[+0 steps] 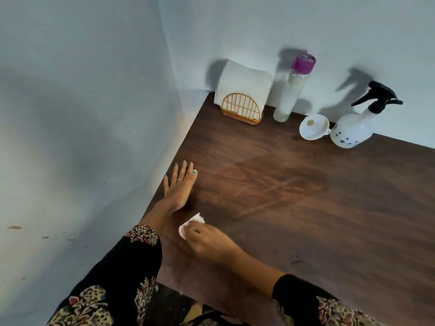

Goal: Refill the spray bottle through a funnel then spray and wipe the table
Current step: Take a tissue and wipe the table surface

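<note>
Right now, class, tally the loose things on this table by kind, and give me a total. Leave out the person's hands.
Spray bottle: 1
Funnel: 1
Clear bottle with a purple cap: 1
Napkin holder with napkins: 1
Crumpled tissue, held in the right hand: 1
Total: 5

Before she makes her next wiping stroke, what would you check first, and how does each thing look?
1. Tissue in the right hand grip: ok.
2. Left hand flat on the table, clear of the wipe path: ok.
3. Spray bottle, funnel and clear bottle parked at the back edge: ok.
4. Damp streaks mid-table yet to be wiped: not ok.
5. Tissue dry enough to keep using: cannot tell.
</note>
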`<state>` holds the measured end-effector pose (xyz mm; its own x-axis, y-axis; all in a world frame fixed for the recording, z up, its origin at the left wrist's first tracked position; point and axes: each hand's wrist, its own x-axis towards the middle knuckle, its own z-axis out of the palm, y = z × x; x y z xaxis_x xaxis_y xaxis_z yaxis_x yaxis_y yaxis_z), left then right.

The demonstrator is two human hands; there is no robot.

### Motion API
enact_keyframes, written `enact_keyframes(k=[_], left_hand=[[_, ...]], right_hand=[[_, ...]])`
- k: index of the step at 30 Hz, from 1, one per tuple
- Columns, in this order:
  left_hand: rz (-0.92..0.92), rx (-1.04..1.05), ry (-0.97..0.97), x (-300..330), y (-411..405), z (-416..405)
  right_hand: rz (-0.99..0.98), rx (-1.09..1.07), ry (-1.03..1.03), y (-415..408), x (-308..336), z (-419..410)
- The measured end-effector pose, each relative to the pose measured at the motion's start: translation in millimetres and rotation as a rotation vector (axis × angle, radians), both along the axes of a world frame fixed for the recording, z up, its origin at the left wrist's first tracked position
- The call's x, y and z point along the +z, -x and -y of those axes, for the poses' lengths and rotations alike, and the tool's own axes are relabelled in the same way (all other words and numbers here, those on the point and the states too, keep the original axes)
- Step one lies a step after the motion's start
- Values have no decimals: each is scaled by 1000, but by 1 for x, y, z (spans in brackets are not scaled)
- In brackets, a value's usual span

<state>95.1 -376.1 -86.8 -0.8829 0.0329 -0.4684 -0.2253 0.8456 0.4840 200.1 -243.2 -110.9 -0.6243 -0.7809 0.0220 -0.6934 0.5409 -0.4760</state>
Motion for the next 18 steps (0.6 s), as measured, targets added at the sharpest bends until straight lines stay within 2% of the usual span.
enact_keyframes(k=[5,7,10,12,15,16,18], left_hand=[[21,-10,-16,1,-3,-3],[19,-17,-11,2,-10,-4],[19,-23,-13,2,-14,-7],[20,-35,-9,2,-16,-6],[25,-41,-6,4,-23,-4],[28,-40,-9,5,-22,-5],[27,-25,-20,7,-24,-5]], right_hand=[[5,-349,147,55,18,-93],[-92,-567,78,68,19,-142],[-86,-844,-90,73,21,-196],[-108,-950,-168,70,21,-201],[-80,-1125,-171,64,18,-161],[-76,-1133,-159,61,17,-142],[-92,-995,-198,47,17,-97]])
